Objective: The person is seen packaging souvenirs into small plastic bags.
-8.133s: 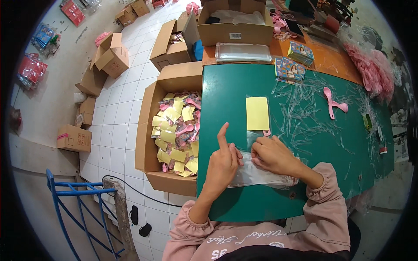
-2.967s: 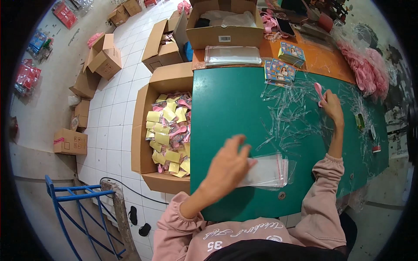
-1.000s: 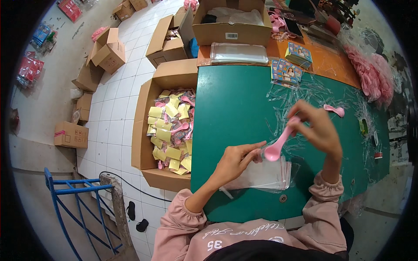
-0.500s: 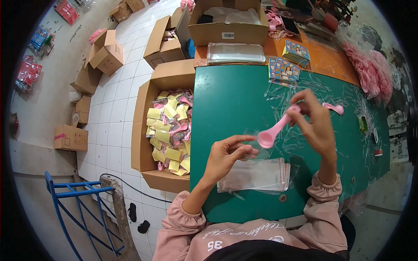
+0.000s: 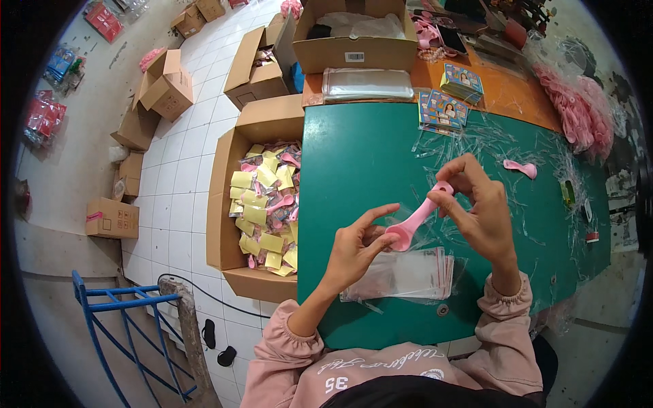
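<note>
Over the green tabletop, my right hand (image 5: 484, 216) pinches the handle end of a pink measuring spoon (image 5: 419, 219) between thumb and fingers. The spoon slants down to the left, its bowl against the thumb of my left hand (image 5: 355, 253). That hand is closed at the edge of a thin clear plastic bag (image 5: 403, 212), which is hard to see against the table. Whether the bowl is inside the bag, I cannot tell. Below both hands lies a stack of clear flat bags (image 5: 408, 275). A second pink spoon (image 5: 520, 168) rests farther right.
On my left, an open carton (image 5: 224, 197) holds many packed pink spoons with yellow cards. Clear plastic strips (image 5: 469, 143) litter the table's right side. Printed cards (image 5: 442, 110), a bag bundle (image 5: 367, 84) and a cardboard box (image 5: 357, 53) stand at the back. A blue metal frame (image 5: 122, 299) stands lower left.
My right hand has brought the spoon down and to the left. Its bowl now meets my left thumb, where before it was a little apart from it.
</note>
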A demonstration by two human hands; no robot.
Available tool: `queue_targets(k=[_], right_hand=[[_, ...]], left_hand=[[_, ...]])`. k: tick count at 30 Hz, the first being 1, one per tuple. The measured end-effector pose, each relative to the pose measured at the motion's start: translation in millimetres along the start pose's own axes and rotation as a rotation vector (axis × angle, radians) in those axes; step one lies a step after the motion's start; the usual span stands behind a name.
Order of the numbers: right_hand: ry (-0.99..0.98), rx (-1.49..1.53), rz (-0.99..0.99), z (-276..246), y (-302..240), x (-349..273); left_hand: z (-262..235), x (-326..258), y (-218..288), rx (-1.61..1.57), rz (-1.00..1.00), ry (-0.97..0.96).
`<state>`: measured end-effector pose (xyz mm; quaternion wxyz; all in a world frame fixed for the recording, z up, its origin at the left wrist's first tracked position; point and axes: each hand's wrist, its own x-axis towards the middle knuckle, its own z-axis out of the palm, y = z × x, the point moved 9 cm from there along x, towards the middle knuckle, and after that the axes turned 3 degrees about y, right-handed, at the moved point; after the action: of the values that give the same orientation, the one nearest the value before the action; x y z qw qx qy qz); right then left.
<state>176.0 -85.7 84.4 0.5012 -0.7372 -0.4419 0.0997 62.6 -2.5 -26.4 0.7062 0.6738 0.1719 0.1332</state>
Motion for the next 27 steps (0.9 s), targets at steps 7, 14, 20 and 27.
queue_targets(k=[7, 14, 20, 27], right_hand=[[0.208, 0.147, 0.04, -24, 3, 1], [0.15, 0.079, 0.033, -15, -2, -1], [0.169, 0.095, -0.002, -13, -4, -3], [0.202, 0.117, -0.029, -17, -8, -4]], left_hand=[[1, 0, -6, -0.151, -0.036, 0.005], [0, 2, -6, -0.246, -0.09, -0.004], [-2, 1, 1, -0.203, -0.036, 0.01], [-6, 3, 0, -0.173, -0.007, 0.064]])
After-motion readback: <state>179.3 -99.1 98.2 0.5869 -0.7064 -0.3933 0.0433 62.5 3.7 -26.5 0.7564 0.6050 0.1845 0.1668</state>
